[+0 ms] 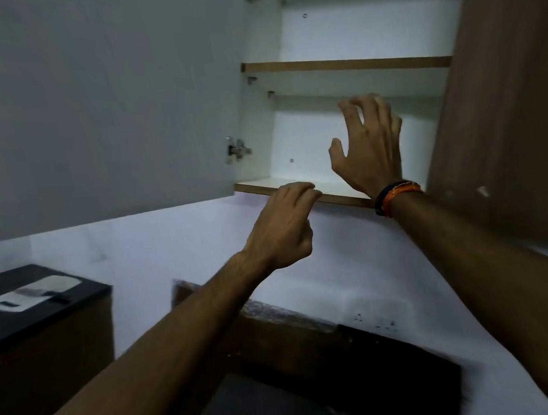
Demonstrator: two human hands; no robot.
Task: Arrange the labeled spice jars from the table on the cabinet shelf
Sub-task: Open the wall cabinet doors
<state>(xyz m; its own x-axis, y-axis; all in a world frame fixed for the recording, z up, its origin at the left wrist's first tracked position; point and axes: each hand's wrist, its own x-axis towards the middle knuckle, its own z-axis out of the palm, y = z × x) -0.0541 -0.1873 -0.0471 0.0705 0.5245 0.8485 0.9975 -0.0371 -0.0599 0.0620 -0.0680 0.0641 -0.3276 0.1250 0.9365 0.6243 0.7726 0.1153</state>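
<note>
Both hands are reaching up empty: the right hand [370,147] spreading inside the cabinet [341,37], the left hand [285,226] curling loosely at the bottom shelf [263,185]. No jars showing; fetching one looks next.

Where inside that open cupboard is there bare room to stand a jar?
The white bottom shelf looks bare from the hinge wall to the right hand, which hovers open over its right part. The left hand curls at the front edge. The brown-edged upper shelf shows nothing on it.
</note>
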